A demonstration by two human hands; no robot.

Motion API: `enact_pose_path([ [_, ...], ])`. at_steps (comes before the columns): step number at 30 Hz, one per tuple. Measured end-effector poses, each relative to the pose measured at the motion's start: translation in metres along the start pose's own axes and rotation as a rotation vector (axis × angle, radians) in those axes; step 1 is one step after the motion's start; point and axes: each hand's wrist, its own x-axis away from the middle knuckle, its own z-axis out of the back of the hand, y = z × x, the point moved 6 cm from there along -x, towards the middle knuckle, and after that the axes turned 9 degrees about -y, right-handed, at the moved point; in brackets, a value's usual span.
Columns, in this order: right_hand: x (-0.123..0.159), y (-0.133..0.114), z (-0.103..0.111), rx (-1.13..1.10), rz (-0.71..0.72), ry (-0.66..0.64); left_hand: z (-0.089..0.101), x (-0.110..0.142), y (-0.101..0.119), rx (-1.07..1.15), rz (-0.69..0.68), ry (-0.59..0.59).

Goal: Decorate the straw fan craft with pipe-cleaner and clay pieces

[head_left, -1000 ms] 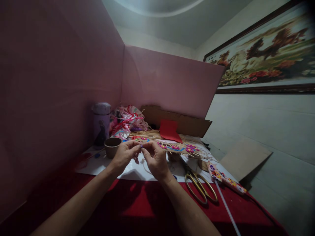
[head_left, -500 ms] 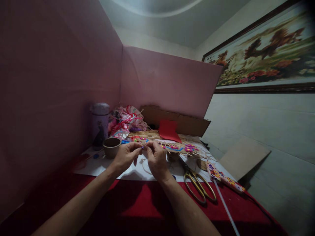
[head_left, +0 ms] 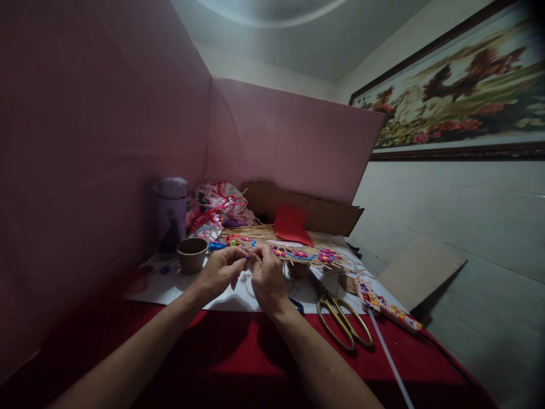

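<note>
My left hand (head_left: 219, 271) and my right hand (head_left: 267, 275) meet fingertip to fingertip above a white sheet (head_left: 170, 287) on the red tablecloth (head_left: 238, 358). Both pinch a tiny purple piece (head_left: 247, 257) between them; its shape is too small to make out. A loop of pale string (head_left: 251, 291) lies on the sheet just under the hands. Behind the hands lies a mat of thin sticks (head_left: 264, 233) with small pink and blue flower shapes (head_left: 327, 256) on it.
A brown cup (head_left: 192, 254) and a lilac flask (head_left: 171, 211) stand at the left. Gold-handled scissors (head_left: 340, 318), a flowered tool (head_left: 385, 307) and a white rod (head_left: 389, 358) lie at the right. Red paper (head_left: 292, 225), cardboard (head_left: 306, 207), tangled cords (head_left: 217, 207) and pink panels (head_left: 289, 136) stand behind.
The two hands have drawn slightly closer together and a little farther from me, still pinching the small piece. Nothing else has moved.
</note>
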Motion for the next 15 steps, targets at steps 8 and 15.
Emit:
enact_pose_path([
  [8, -0.0030, 0.0073, -0.0036, -0.124, -0.077, -0.035, 0.0026, 0.0023, -0.0003, 0.118, 0.058, 0.053],
  [15, -0.0029, 0.0054, -0.0031, -0.141, -0.059, -0.021, 0.0087, 0.0006, -0.0057, 0.244, 0.067, 0.130],
])
